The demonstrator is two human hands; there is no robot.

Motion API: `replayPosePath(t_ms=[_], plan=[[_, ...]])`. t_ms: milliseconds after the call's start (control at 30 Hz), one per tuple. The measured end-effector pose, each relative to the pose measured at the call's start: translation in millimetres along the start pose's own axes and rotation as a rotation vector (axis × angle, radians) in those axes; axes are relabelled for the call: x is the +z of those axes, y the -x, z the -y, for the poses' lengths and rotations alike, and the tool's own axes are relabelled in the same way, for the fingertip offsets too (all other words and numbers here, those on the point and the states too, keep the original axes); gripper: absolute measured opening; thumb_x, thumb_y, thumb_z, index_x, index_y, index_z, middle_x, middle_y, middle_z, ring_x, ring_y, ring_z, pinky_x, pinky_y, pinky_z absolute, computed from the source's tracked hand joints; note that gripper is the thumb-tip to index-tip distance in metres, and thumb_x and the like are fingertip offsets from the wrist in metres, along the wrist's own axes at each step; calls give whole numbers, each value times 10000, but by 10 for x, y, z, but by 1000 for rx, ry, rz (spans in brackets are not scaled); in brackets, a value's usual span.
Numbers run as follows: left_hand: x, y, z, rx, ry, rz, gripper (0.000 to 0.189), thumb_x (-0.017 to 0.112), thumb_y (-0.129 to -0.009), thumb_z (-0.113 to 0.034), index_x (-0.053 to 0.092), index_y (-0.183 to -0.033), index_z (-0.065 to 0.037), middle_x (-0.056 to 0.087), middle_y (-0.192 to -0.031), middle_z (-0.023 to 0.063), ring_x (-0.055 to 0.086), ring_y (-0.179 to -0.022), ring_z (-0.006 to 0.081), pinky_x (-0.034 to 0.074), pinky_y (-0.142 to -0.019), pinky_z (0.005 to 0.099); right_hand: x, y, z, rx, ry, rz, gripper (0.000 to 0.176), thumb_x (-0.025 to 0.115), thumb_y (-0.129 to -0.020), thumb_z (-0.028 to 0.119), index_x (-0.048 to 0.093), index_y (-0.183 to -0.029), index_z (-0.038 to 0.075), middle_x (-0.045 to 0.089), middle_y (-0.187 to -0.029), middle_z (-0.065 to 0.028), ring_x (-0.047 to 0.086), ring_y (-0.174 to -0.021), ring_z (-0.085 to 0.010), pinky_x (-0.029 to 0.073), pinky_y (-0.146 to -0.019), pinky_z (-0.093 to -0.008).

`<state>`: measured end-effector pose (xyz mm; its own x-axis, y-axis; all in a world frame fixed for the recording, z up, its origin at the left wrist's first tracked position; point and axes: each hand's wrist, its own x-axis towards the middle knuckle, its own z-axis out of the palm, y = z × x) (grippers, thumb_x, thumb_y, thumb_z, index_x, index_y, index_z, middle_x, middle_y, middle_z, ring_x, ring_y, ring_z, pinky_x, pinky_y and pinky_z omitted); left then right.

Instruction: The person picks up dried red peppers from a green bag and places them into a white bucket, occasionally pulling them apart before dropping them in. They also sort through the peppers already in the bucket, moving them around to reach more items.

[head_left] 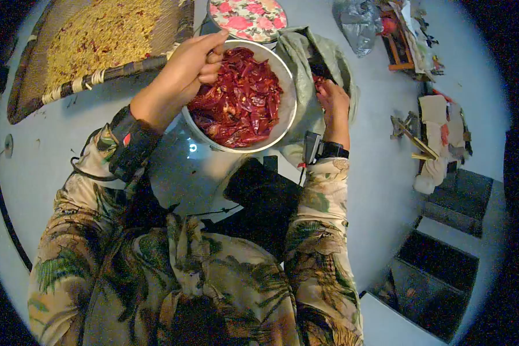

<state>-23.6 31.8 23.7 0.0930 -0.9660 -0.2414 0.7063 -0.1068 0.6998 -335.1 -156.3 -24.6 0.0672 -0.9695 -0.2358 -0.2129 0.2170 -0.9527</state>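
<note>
A white-rimmed bowl [290, 109] full of split dried red chillies [242, 101] stands in front of me. Over its left rim is my left hand [187, 66], fingers curled and closed in a pinch; whatever they hold, if anything, is hidden. To the right of the bowl, a grey-green sack [343, 66] gapes open with more red chillies inside. My right hand [335, 105] is at the sack's mouth, its fingers bent around dark red chillies there. Part of that grip is hidden by the hand itself.
A woven tray [26, 86] with yellow seeds lies at upper left. Behind the bowl is a round seat with a floral cover [248, 20]. A plastic bag [360, 26], a small wooden stool [401, 46] and dark boxes [438, 254] stand along the right.
</note>
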Motion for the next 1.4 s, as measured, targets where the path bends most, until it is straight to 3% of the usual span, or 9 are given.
replayPosePath(t_ms=[67, 167, 300, 400, 800, 900, 1200, 1333, 1400], plan=[[-39, -8, -17, 11, 22, -14, 272, 544, -897, -268, 407, -701, -138, 316, -566, -69, 277, -447, 30, 216, -385, 184, 209, 73, -13, -176, 89, 59, 295, 612, -845, 216, 603, -1013, -26, 628, -846, -53, 586, -732, -99, 472, -679, -219], [-34, 15, -57, 60, 63, -84, 271, 541, -899, -272, 404, -705, -142, 309, -570, -68, 273, -452, 34, 221, -394, 185, 617, 102, -70, -281, 258, 246, 317, 637, -831, 205, 594, -1048, -22, 633, -904, -75, 594, -771, -117, 478, -693, -226], [-107, 22, -130, 62, 134, -86, 280, 548, -895, -280, 397, -703, -144, 289, -560, -67, 271, -451, 36, 211, -385, 183, 1135, 178, -312, -376, 405, 462, 459, 700, -754, 280, 564, -1089, -3, 626, -992, -153, 604, -903, -251, 476, -801, -340], [-151, 20, -156, 59, 118, -86, 287, 558, -889, -284, 393, -698, -148, 281, -558, -68, 267, -450, 35, 202, -379, 183, 1241, 271, -324, -519, 826, 360, 612, 726, -708, 346, 498, -1173, 22, 595, -1067, -204, 565, -1003, -360, 440, -874, -414], [-170, 87, -255, 75, 129, -87, 276, 570, -873, -269, 443, -704, -92, 356, -586, -30, 276, -431, 53, 215, -374, 198, 1735, 526, -376, -642, 1159, 322, 834, 687, -652, 569, 447, -1250, 39, 505, -1166, -272, 493, -1092, -396, 384, -936, -433], [-133, 90, -275, 58, 108, -85, 281, 554, -887, -286, 420, -694, -132, 331, -571, -54, 278, -435, 42, 226, -381, 187, 1694, 619, -261, -570, 1107, 419, 838, 693, -629, 569, 460, -1234, 38, 529, -1093, -287, 512, -1029, -433, 411, -883, -470], [-104, -27, -233, 56, 143, -58, 285, 543, -899, -283, 415, -688, -141, 315, -540, -62, 270, -406, 37, 216, -358, 184, 1744, 392, -310, -543, 1000, 352, 941, 718, -601, 571, 357, -1319, 81, 439, -1240, -289, 441, -1133, -443, 364, -956, -481], [-151, -68, -223, 17, 154, -44, 288, 539, -900, -290, 416, -686, -141, 312, -532, -62, 267, -392, 39, 213, -353, 185, 1992, 643, -243, -417, 1017, 503, 942, 749, -582, 527, 337, -1340, 148, 360, -1296, -305, 359, -1189, -480, 371, -946, -508], [-154, -85, -227, 24, 172, -14, 262, 550, -887, -258, 439, -706, -103, 353, -562, -38, 282, -416, 45, 220, -364, 193, 1992, 821, -303, -543, 1167, 531, 890, 757, -595, 473, 356, -1331, 174, 345, -1301, -300, 364, -1179, -487, 391, -926, -516]])
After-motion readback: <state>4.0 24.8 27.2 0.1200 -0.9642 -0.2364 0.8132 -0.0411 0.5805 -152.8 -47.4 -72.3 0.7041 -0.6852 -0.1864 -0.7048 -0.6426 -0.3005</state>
